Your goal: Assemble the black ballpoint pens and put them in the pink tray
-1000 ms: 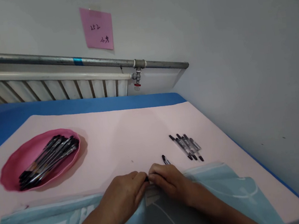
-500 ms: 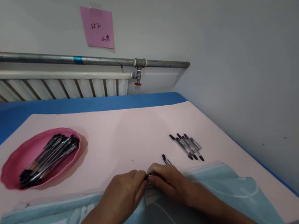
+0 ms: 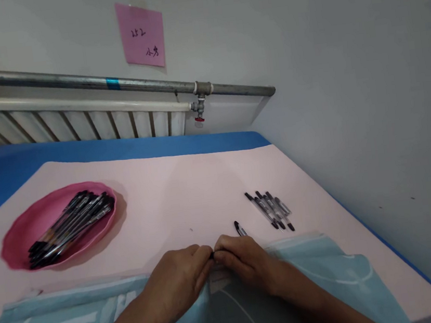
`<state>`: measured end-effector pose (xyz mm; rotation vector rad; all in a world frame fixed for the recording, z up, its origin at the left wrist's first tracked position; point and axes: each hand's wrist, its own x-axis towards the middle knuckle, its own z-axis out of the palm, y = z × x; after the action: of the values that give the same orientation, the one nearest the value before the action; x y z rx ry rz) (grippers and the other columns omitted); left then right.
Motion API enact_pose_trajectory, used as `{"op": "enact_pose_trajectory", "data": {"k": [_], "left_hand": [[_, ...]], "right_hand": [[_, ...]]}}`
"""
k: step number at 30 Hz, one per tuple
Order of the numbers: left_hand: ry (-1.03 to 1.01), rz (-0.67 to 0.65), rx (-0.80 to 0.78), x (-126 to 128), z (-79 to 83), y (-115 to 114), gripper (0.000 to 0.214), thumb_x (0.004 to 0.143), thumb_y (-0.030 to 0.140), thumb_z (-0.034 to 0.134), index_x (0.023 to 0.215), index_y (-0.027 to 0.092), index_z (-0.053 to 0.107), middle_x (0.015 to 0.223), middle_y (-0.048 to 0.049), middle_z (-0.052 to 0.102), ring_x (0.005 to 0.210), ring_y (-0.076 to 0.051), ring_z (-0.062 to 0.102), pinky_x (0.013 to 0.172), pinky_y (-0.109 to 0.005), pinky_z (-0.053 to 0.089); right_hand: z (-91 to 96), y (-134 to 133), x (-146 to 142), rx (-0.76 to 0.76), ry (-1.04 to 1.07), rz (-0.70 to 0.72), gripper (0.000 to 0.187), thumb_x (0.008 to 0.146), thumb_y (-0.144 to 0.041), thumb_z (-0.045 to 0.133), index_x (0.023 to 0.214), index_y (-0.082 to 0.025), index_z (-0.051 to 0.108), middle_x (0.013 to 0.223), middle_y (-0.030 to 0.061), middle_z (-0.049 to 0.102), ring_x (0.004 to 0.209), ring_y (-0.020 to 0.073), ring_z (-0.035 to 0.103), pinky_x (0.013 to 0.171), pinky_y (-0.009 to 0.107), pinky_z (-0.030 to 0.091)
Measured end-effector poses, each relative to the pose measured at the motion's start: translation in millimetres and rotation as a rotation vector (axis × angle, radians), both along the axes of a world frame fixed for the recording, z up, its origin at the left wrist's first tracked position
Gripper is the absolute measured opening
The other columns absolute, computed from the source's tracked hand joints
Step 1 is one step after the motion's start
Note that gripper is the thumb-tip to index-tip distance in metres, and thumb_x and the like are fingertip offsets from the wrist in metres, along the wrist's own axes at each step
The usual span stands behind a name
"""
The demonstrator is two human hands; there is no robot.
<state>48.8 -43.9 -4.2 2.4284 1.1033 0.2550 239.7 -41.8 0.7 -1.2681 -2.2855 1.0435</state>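
My left hand (image 3: 178, 278) and my right hand (image 3: 243, 260) meet fingertip to fingertip at the near edge of the pink sheet (image 3: 188, 196). Both are closed, pinching a small black pen part (image 3: 212, 255) between them; most of it is hidden. A black pen end (image 3: 239, 227) pokes out just beyond my right hand's knuckles. A row of several black pens (image 3: 270, 209) lies to the right of my hands. A pink oval tray (image 3: 17, 243) at the left holds several more black pens (image 3: 69, 221).
A light blue cloth (image 3: 323, 269) covers the near table edge under my forearms. Blue table covering (image 3: 0, 172) shows beyond the pink sheet. A radiator (image 3: 77, 126) and metal pipe (image 3: 112, 84) run along the back wall, with a pink note (image 3: 141, 34) above. A wall closes the right side.
My hands stay pressed together over the small black piece, with only slight finger shifts. The view has tilted a little.
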Motion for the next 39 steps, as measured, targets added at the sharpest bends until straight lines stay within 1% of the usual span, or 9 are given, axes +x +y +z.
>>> {"op": "enact_pose_trajectory", "data": {"k": [7, 11, 15, 20, 24, 27, 32, 35, 39], "left_hand": [[0.010, 0.017, -0.038, 0, -2.4, 0, 0.023, 0.091, 0.029, 0.029, 0.088, 0.020, 0.050, 0.079, -0.0005, 0.060, 0.071, -0.016, 0.058, 0.061, -0.027, 0.042], [0.040, 0.060, -0.060, 0, -3.8, 0, 0.024, 0.091, 0.031, 0.030, 0.091, 0.020, 0.052, 0.083, -0.0029, 0.061, 0.075, -0.017, 0.058, 0.066, -0.029, 0.043], [0.070, 0.122, -0.078, 0, -1.6, 2, 0.026, 0.091, 0.032, 0.031, 0.095, 0.019, 0.053, 0.087, -0.0053, 0.062, 0.079, -0.020, 0.059, 0.069, -0.033, 0.044], [0.061, 0.130, -0.077, -1, -0.9, 4, 0.027, 0.091, 0.032, 0.030, 0.095, 0.019, 0.053, 0.086, -0.0053, 0.062, 0.078, -0.020, 0.059, 0.068, -0.032, 0.044], [0.029, 0.138, -0.054, 0, -1.5, 4, 0.030, 0.092, 0.033, 0.027, 0.093, 0.019, 0.054, 0.083, -0.0050, 0.062, 0.075, -0.018, 0.059, 0.067, -0.031, 0.044], [-0.001, 0.162, -0.037, -1, -1.5, 4, 0.029, 0.091, 0.033, 0.028, 0.094, 0.019, 0.054, 0.082, -0.0040, 0.062, 0.074, -0.017, 0.059, 0.066, -0.029, 0.043], [-0.078, 0.285, 0.024, -11, -3.4, 12, 0.027, 0.091, 0.031, 0.030, 0.096, 0.021, 0.055, 0.087, -0.0032, 0.063, 0.080, -0.016, 0.059, 0.071, -0.028, 0.043], [-0.108, 0.388, 0.081, -21, -4.4, 18, 0.027, 0.091, 0.032, 0.032, 0.097, 0.021, 0.055, 0.092, -0.0034, 0.063, 0.083, -0.016, 0.058, 0.074, -0.028, 0.042], [-0.046, 0.514, 0.124, -33, -2.0, 27, 0.025, 0.088, 0.030, 0.035, 0.096, 0.019, 0.056, 0.091, -0.0042, 0.063, 0.083, -0.018, 0.059, 0.071, -0.029, 0.042]], "right_hand": [[-3.1, 0, -3, 0.015, -0.020, -0.013, 0.025, 0.091, -0.031, 0.037, 0.078, -0.017, 0.052, 0.071, -0.0002, 0.056, 0.066, 0.0107, 0.050, 0.061, 0.023, 0.037], [-7.7, 1, -4, 0.053, -0.051, -0.061, 0.028, 0.091, -0.033, 0.036, 0.074, -0.017, 0.052, 0.068, -0.0002, 0.055, 0.063, 0.0108, 0.048, 0.058, 0.023, 0.036], [-9.1, 2, -3, 0.129, -0.002, -0.138, 0.026, 0.091, -0.031, 0.036, 0.074, -0.017, 0.051, 0.066, -0.0006, 0.053, 0.062, 0.0107, 0.048, 0.059, 0.023, 0.036], [-7.8, 3, -2, 0.162, 0.038, -0.192, 0.024, 0.090, -0.029, 0.036, 0.074, -0.017, 0.050, 0.065, -0.0011, 0.052, 0.062, 0.0107, 0.048, 0.059, 0.022, 0.035], [-6.9, 4, -3, 0.150, 0.028, -0.207, 0.023, 0.090, -0.029, 0.037, 0.074, -0.018, 0.050, 0.065, -0.0012, 0.051, 0.062, 0.0109, 0.047, 0.059, 0.023, 0.036], [-6.4, 4, -2, 0.137, 0.038, -0.254, 0.019, 0.089, -0.028, 0.038, 0.078, -0.019, 0.050, 0.064, -0.0016, 0.051, 0.060, 0.0108, 0.047, 0.058, 0.022, 0.036], [-7.3, 6, 0, 0.124, 0.054, -0.296, 0.013, 0.088, -0.027, 0.039, 0.089, -0.019, 0.049, 0.059, -0.0040, 0.047, 0.054, 0.0101, 0.045, 0.054, 0.022, 0.034], [-8.7, 7, 1, 0.120, 0.008, -0.258, 0.012, 0.087, -0.026, 0.041, 0.088, -0.019, 0.051, 0.058, -0.0047, 0.046, 0.054, 0.0098, 0.044, 0.054, 0.022, 0.033], [-9.7, 6, 2, 0.119, -0.037, -0.187, 0.012, 0.086, -0.025, 0.042, 0.087, -0.018, 0.052, 0.063, -0.0026, 0.051, 0.057, 0.0104, 0.046, 0.056, 0.022, 0.034]]}}
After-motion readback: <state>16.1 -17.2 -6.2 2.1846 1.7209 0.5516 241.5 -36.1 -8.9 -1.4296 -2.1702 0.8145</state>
